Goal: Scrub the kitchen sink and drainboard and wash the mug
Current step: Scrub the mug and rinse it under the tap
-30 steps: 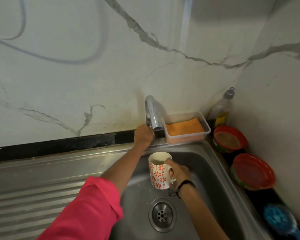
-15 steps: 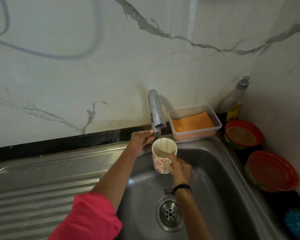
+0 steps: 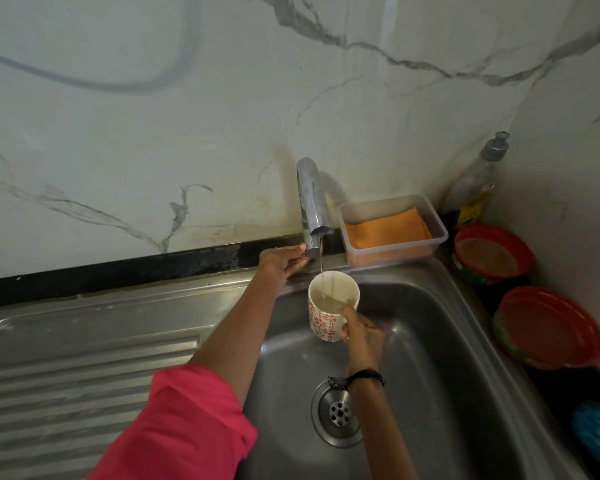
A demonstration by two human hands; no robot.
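Water runs thinly from the tap (image 3: 314, 206) into the mug (image 3: 328, 308), held upright over the sink (image 3: 447, 341) by the right hand (image 3: 362, 330) gripping its handle side. Left hand (image 3: 284, 263), fingers straight, touches the tap's base. Drainboard (image 3: 84, 358) lies left.

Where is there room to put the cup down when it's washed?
The ribbed drainboard left of the sink is bare. The right ledge is crowded: orange-cloth tub, soap bottle, red bowls.
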